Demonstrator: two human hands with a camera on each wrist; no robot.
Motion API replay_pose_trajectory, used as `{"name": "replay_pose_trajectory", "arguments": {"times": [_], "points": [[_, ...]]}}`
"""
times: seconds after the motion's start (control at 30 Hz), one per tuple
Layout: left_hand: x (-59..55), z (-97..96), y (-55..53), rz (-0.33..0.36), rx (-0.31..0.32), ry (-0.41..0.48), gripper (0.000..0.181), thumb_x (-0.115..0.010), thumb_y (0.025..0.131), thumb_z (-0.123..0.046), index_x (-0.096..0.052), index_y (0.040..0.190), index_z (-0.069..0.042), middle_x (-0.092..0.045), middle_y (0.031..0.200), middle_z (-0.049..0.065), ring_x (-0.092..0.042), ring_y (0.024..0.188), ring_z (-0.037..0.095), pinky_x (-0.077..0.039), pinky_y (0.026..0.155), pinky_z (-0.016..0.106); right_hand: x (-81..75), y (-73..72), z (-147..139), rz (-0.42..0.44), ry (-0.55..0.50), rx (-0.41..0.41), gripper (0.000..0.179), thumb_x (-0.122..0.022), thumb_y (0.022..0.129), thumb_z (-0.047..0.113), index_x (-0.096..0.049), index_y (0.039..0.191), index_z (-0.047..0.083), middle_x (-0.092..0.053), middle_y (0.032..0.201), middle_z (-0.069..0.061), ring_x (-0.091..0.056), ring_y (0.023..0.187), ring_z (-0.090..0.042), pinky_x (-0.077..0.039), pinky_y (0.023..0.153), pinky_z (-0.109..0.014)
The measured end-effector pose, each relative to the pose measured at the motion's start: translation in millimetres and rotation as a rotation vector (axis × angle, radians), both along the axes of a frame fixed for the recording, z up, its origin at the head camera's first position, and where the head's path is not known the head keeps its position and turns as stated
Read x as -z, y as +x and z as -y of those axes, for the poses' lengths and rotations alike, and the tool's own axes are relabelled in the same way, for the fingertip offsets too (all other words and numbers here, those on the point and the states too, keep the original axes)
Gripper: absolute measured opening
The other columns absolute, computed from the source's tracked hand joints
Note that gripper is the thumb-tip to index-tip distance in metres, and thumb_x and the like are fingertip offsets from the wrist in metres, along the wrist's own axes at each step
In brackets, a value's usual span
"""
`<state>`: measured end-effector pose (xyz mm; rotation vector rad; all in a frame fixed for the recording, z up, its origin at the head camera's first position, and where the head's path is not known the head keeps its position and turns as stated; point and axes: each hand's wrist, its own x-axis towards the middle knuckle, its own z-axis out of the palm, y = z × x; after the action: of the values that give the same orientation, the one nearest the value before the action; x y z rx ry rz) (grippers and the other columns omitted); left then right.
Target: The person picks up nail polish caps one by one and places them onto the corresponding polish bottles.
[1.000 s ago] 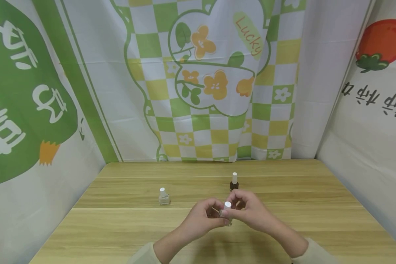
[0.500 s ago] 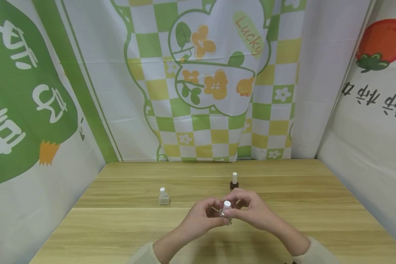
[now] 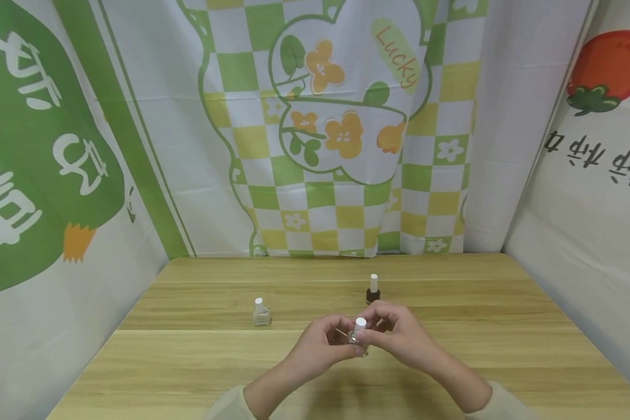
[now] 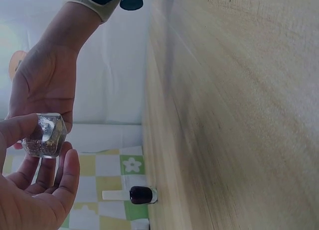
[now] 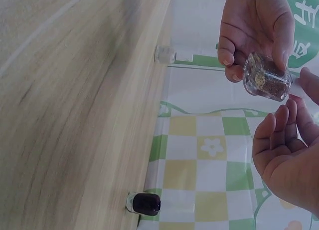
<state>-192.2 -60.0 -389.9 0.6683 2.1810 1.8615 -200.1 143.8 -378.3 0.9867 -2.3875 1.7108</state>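
Note:
Both hands meet over the front middle of the table at a small clear nail polish bottle (image 5: 267,78) with glittery flecks inside. My left hand (image 3: 320,344) grips its glass body between thumb and fingers, and the bottle is held above the tabletop. My right hand (image 3: 401,337) pinches the white cap (image 3: 360,326) at the top. In the left wrist view the glass body (image 4: 46,136) shows between the two hands, the cap being hidden there. Whether the cap is loose from the neck I cannot tell.
A dark nail polish bottle (image 3: 373,295) with a white cap stands upright just beyond my right hand. Another clear nail polish bottle (image 3: 261,316), also white-capped, stands to the left on the wooden table (image 3: 189,350). Printed curtains (image 3: 341,221) hang along the back and sides.
The held bottle's white cap has shifted very slightly up and left. My right fingers have moved a little around it; the left hand looks nearly still.

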Motion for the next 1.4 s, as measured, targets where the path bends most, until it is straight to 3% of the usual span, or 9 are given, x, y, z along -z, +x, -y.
{"name": "replay_pose_trajectory", "arguments": {"times": [0.57,0.97,1.4], "points": [[0.9,-0.3,-4.7,0.003,-0.003,0.007,0.025,-0.077,0.082,-0.011,-0.064,0.103,-0.005,-0.065,0.100,0.004,-0.064,0.086,0.020,-0.055,0.077,0.030,-0.5,-2.5,2.0,-0.005,0.003,0.063,0.010,-0.074,0.086,0.015,-0.069,0.093,0.011,-0.063,0.085,-0.001,-0.058,0.081,-0.017,-0.049,0.074,-0.033],[-4.0,-4.8,-10.2,0.024,-0.040,-0.001,0.029,-0.079,0.081,-0.015,-0.064,0.103,-0.005,-0.066,0.101,0.004,-0.065,0.087,0.020,-0.055,0.078,0.031,-1.8,-8.7,-0.4,-0.024,-0.015,0.075,0.008,-0.074,0.086,0.014,-0.068,0.092,0.013,-0.066,0.089,0.000,-0.060,0.084,-0.018,-0.050,0.079,-0.036],[-8.0,-5.5,-22.8,0.005,-0.023,0.003,0.026,-0.076,0.084,-0.014,-0.064,0.105,-0.003,-0.064,0.106,0.005,-0.065,0.091,0.021,-0.055,0.081,0.033,-8.6,-16.3,-2.7,0.004,0.013,0.086,0.013,-0.071,0.090,0.016,-0.068,0.099,0.008,-0.067,0.093,-0.002,-0.061,0.087,-0.021,-0.053,0.077,-0.035]]}}
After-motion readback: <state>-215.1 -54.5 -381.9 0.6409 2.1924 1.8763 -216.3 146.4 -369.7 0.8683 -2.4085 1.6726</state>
